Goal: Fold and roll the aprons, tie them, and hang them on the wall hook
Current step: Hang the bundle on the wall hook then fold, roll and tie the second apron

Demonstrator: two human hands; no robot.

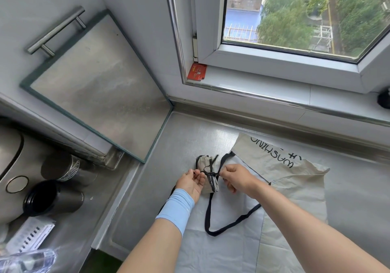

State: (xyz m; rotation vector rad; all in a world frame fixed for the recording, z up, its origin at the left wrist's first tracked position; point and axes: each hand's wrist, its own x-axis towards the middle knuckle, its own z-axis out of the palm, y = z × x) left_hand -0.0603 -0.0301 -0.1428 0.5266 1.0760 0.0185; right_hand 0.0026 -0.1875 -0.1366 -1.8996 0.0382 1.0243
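Beige rolled apron [204, 160] lies on the steel counter [190, 137]; our left hand [193, 183] and right hand [236, 176] each pinch its black tie [211, 174].

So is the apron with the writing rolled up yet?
Not yet: the apron lies spread flat on the counter, writing showing.

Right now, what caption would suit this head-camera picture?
Tying off: left hand and right hand pinch black ties around a rolled apron on a steel counter, at a flat apron's edge.
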